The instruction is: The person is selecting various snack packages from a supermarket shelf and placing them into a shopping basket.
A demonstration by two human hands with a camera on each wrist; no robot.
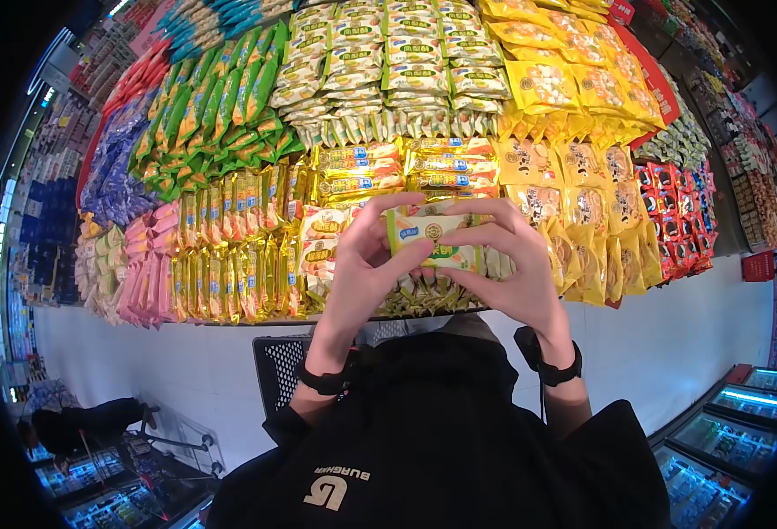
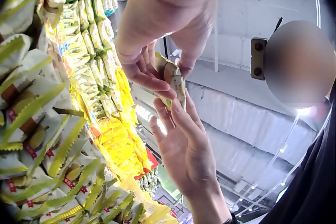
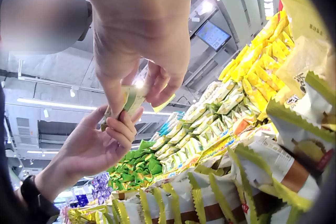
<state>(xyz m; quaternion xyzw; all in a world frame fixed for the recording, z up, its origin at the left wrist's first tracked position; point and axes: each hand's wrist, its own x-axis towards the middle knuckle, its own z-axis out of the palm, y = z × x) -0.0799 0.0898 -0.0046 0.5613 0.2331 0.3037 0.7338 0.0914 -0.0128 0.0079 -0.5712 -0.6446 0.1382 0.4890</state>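
Observation:
A small green-and-white snack packet [image 1: 435, 233] is held up between both hands over the display. The left hand [image 1: 366, 264] grips its left end, thumb across the front and fingers behind and along the top. Along the top edge and front of the right side lie the fingers of the right hand [image 1: 516, 264], its thumb near the lower edge. In the left wrist view the packet [image 2: 172, 77] is pinched by the left hand [image 2: 163, 29], the right hand [image 2: 186, 150] touching its lower end. The right wrist view shows the packet [image 3: 131, 98] between the fingers of both hands.
Rows of snack packets fill the display: gold bars [image 1: 238, 282], green packets [image 1: 212, 97], yellow bags [image 1: 547, 84] and red-black packets [image 1: 679, 216]. A black basket [image 1: 278, 366] is below the display edge. Another person [image 1: 89, 423] stands by a cart at lower left; freezers [image 1: 723, 441] line the lower right.

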